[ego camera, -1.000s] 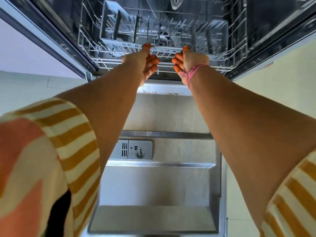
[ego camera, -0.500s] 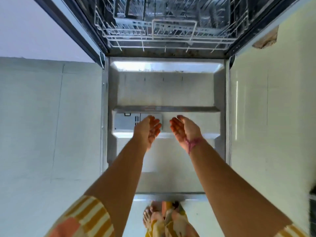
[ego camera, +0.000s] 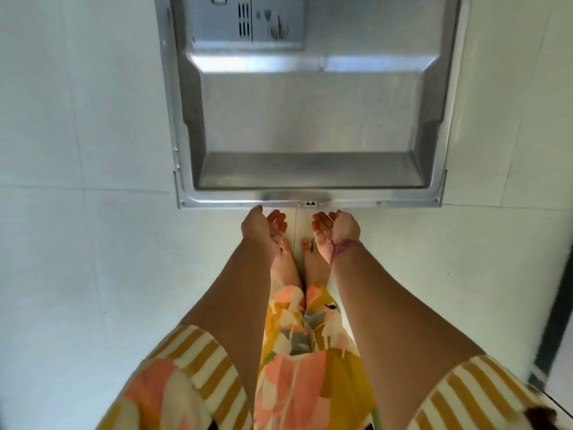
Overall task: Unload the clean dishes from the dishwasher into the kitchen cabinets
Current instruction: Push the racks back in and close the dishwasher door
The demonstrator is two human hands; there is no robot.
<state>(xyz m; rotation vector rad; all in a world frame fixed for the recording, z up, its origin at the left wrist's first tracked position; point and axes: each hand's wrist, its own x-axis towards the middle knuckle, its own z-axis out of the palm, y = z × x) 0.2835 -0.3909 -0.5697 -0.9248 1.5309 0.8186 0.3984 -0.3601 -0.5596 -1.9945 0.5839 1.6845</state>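
Observation:
The dishwasher door [ego camera: 310, 119] lies open and flat in front of me, its steel inner face up, with the detergent dispenser [ego camera: 248, 23] at the top of the view. My left hand [ego camera: 263, 228] and my right hand [ego camera: 336, 229] hang just short of the door's front edge [ego camera: 310, 202], palms turned inward, fingers loosely curled and apart, holding nothing. A pink band circles my right wrist. The racks and any dishes are out of view.
Pale tiled floor [ego camera: 93, 243] spreads on both sides of the door. My bare feet [ego camera: 297, 259] stand close to the door's front edge. A dark vertical edge [ego camera: 555, 305] shows at the far right.
Both hands let go of the lower rack and drew back from the dishwasher's mouth, over the open door, to its front edge. The view tilted down, and the racks left the frame.

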